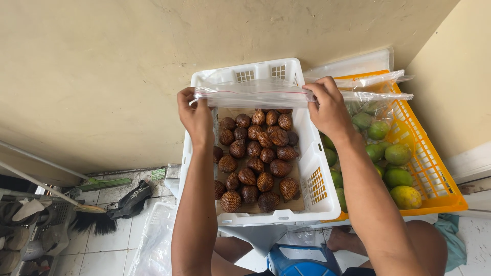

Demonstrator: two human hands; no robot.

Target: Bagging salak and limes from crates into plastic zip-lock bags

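Hands are raised over a white plastic crate (312,179), and a clear zip-top plastic bag (255,94) is stretched flat between them. The bag's left end is pinched by the left hand (196,116), fingers curled around its edge; the right part is gripped by the right hand (330,108), thumb beneath and fingers closed over the top. The bag is held level above the far end of the crate, just in front of the beige wall (102,66), and its right tip extends past the right hand over the neighbouring crate. A thin red line is seen along the bag's seal.

Inside the white crate, brown scaly snake fruits (258,163) are piled on what appears to be a sheet of cardboard, though most of it is hidden by the fruit. Touching the white crate on the right, an orange plastic crate (434,179) is filled with green and yellowish citrus-like fruits (398,176), partly covered by more clear plastic (378,82).

Below the crates, a blue plastic stool (302,263) is partly visible between the forearms. On the tiled floor (102,250) at the left, a black brush (97,222) and a dark shoe (133,199) are seen lying near each other.
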